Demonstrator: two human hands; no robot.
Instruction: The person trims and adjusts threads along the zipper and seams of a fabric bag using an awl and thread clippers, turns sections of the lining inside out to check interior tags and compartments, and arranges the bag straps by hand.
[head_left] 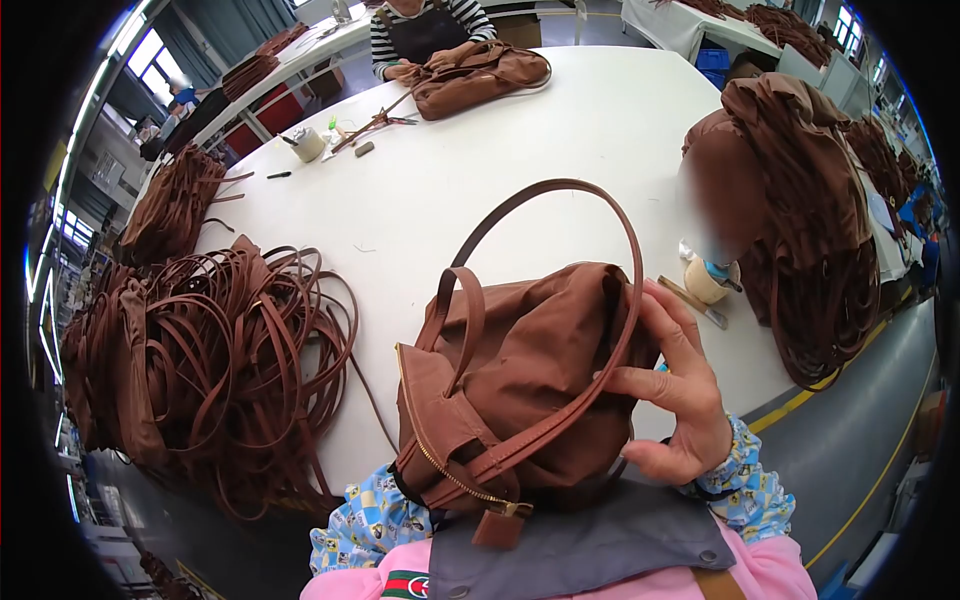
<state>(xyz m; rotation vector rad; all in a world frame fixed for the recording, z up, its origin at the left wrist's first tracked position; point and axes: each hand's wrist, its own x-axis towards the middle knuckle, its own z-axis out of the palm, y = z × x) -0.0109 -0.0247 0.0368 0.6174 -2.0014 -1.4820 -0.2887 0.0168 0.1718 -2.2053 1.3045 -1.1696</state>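
A brown fabric handbag (540, 340) with leather-look trim stands in front of my body, its brass zipper (435, 455) facing me. One long shoulder strap (560, 186) arches above it, and a shorter handle loop (474, 320) rises at its left. My right hand (685, 380) is at the bag's right side, fingers spread and fingertips against the strap and fabric, thumb apart. My left hand is hidden in or behind the bag; only its patterned sleeve (370, 520) shows at the lower left of the bag. A leather-look zipper tab (496, 530) hangs at the bottom.
A tangled heap of brown straps (210, 360) lies left on the white table (400, 200). More brown bags (800, 200) are piled at the right, near a brush (695, 303) and a pot (707, 282). Across the table, a co-worker handles another brown bag (480, 80).
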